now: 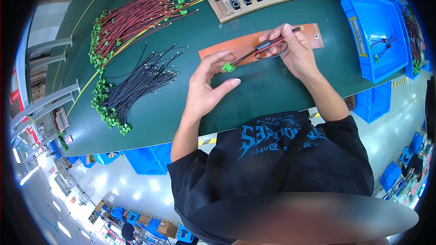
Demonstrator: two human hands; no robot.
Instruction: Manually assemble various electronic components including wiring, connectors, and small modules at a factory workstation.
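A wire harness of red and black wires (246,56) hangs over the table, pinched near its bare-tipped end between the thumb and fingers of my right hand (297,52). A black ring-shaped core (262,45) sits around the wires, with a black loop beside it. At the harness's other end is a green connector (228,67). My left hand (206,84) has its thumb and fingers spread around that connector and appears to hold nothing. Beneath both hands lies an orange-brown strip (213,54).
Bundles of red wires (145,13) and black wires (141,75) with green connectors lie at left. A wooden rack (222,17) of black cores stands at the far side. At right, a blue bin (386,70) holds a few harnesses; another bin adjoins it.
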